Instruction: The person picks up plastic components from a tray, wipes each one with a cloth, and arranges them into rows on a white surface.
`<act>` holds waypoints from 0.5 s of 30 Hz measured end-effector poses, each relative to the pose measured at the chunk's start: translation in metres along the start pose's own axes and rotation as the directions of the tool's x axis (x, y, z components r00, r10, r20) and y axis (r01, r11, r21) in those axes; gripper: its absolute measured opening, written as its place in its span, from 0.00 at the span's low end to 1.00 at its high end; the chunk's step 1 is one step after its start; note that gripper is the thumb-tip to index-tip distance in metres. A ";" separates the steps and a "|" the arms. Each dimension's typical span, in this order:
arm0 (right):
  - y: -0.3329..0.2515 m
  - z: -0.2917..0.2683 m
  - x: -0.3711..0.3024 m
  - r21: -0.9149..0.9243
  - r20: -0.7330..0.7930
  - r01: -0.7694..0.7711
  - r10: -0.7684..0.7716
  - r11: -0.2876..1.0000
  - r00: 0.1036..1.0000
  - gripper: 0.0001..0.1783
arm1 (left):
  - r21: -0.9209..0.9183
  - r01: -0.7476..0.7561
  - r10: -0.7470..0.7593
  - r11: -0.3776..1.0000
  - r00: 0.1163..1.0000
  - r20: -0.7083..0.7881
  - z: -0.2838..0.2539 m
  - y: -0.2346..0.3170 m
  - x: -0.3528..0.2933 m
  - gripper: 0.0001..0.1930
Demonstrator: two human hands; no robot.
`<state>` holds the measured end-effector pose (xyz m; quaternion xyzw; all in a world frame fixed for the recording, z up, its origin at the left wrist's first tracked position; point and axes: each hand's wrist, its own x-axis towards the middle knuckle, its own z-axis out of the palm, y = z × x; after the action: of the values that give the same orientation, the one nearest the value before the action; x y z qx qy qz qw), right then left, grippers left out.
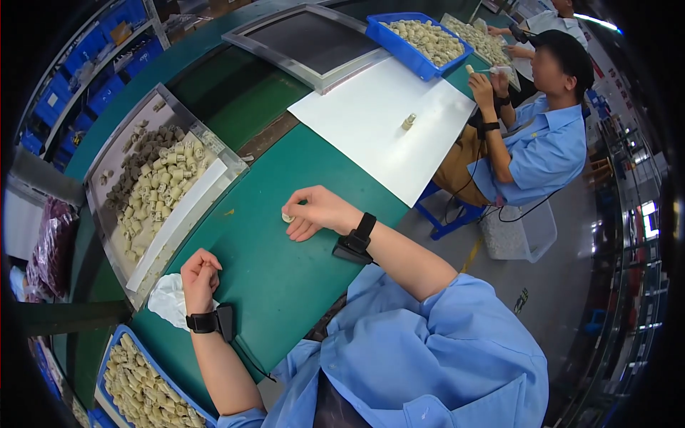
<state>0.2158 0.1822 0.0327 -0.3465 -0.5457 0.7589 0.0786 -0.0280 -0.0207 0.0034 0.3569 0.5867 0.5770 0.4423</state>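
Note:
Over the green tabletop (264, 260), my right hand (314, 212) pinches a small cream cylindrical part (287, 217) between thumb and fingers. Only one end of that part shows. My left hand (200, 278) is closed with curled fingers, beside a crumpled white cloth or bag (168, 299); whether anything is inside it is hidden. Ahead and left of both hands lies a framed tray (160, 246) with a heap of cream cylindrical parts (160, 182) and a group of grey-brown ones (132, 167).
A blue bin (107, 357) of cream parts sits at lower left. A white board (357, 118) carries one upright part (409, 121). Farther back are a framed screen (300, 39) and a blue tray (428, 70) of parts. A co-worker (546, 143) sits at right, holding a small part.

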 end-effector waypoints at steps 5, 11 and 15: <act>0.000 -0.001 -0.001 0.014 0.007 -0.018 0.018 1.000 1.000 0.19 | -0.012 -0.001 0.001 1.000 1.000 0.004 0.000 0.001 0.000 0.05; -0.003 0.003 -0.001 -0.027 -0.021 -0.031 0.031 0.999 0.999 0.20 | -0.006 0.007 -0.007 1.000 1.000 -0.015 0.003 0.003 0.000 0.06; -0.004 0.005 0.003 -0.059 -0.043 -0.038 0.035 0.998 0.998 0.21 | 0.001 -0.004 0.004 1.000 1.000 -0.011 0.001 0.003 0.001 0.06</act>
<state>0.2102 0.1813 0.0355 -0.3745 -0.5598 0.7362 0.0659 -0.0274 -0.0187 0.0066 0.3550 0.5885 0.5795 0.4379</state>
